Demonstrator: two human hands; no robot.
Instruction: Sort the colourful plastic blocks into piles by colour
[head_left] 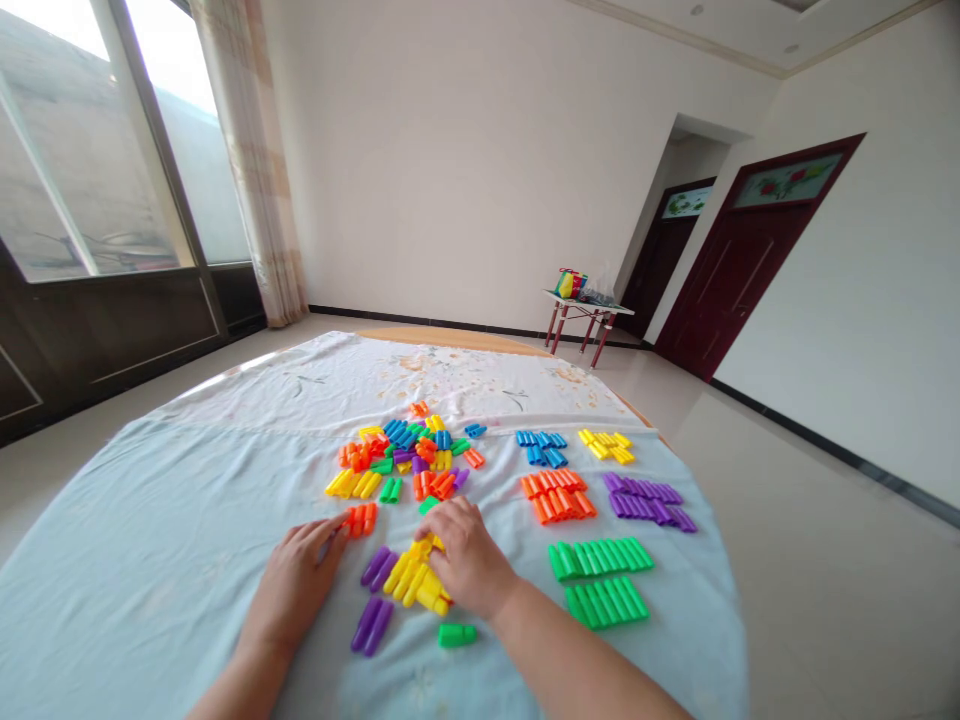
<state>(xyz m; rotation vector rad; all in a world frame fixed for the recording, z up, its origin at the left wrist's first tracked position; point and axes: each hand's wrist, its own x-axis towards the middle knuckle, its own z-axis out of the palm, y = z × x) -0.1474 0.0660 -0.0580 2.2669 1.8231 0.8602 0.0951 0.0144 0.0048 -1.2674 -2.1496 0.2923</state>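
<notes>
Taking the mixed pile of coloured plastic pieces point(405, 437) as my mark, I'd judge the step in hand to be gathering yellow pieces by colour. The yellow cluster point(409, 575) lies on the wearer's side of the pile, with the right hand point(469, 555) curled over it, thumb and fingers against the yellow; I can't tell from here whether they pinch one. The left hand point(307, 560), fingers close together, touches three orange pieces point(361, 520) on the pile's near left; its grip is hidden too. The next move seems to call for a light touch that keeps the yellows side by side. Also nearer than the pile, I count four purple pieces point(365, 625) in two pairs and one loose green piece point(457, 635). Right of the pile sit five single-colour groups, one each of blue point(555, 458), yellow point(600, 438), orange point(559, 500), purple point(637, 490) and green point(604, 557); the pile itself overlaps too much to count.
</notes>
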